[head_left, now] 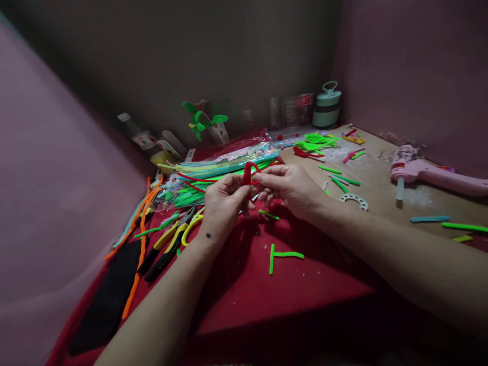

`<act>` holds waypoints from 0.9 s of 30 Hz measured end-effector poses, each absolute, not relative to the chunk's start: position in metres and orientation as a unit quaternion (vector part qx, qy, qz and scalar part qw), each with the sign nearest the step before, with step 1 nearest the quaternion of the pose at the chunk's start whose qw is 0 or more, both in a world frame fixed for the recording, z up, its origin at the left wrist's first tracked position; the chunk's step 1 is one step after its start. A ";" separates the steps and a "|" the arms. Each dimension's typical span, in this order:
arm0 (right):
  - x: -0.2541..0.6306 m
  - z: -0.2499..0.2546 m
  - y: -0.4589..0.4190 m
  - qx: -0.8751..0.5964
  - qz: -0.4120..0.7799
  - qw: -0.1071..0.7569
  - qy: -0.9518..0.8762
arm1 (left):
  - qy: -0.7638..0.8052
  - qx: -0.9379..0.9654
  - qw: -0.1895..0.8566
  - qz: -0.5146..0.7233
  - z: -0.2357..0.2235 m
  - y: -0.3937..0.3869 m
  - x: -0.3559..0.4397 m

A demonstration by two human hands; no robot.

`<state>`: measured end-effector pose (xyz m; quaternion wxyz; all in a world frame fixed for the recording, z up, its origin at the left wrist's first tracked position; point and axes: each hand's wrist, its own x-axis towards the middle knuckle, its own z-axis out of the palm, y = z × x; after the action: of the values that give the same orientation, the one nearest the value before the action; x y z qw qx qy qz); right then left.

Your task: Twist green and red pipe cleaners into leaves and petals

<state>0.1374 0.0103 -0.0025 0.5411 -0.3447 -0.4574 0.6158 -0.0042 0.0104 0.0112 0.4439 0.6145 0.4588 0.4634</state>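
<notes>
Both hands meet over the red cloth [244, 295] in the middle of the head view. Between them a red pipe cleaner [247, 174] is bent into a narrow loop. My left hand [224, 201] pinches the loop's lower left side with thumb and fingers. From the right, my right hand [287, 188] grips the same pipe cleaner, its fingertips nearly touching those of the left. Straight red lengths stick out to the left, behind the left hand. A short green pipe cleaner piece [269, 214] lies below the fingers, and two more green pieces [288, 254] lie nearer me.
Behind the hands lie bundled pipe cleaners [224, 170]. Pliers [168, 246], yellow-handled scissors [189, 230] and orange pipe cleaners [142, 244] are at left. A pink glue gun [438, 175] rests on the board at right. Bottles and a mint container [327, 108] stand along the back wall.
</notes>
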 end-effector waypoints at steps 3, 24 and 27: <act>0.137 0.001 0.009 -0.343 0.603 0.565 -0.448 | 0.456 0.614 0.445 0.466 0.012 0.010 -0.004; 0.140 0.001 0.015 -0.378 0.519 0.604 -0.472 | 0.469 0.654 0.462 0.373 0.010 0.005 -0.003; 0.138 -0.001 0.017 -0.383 0.528 0.611 -0.450 | 0.479 0.680 0.404 0.382 0.006 0.009 -0.005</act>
<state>0.1380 0.0171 -0.0012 0.6106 -0.3828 -0.4497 0.5276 -0.0052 0.0087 0.0063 0.4042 0.6796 0.4785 0.3818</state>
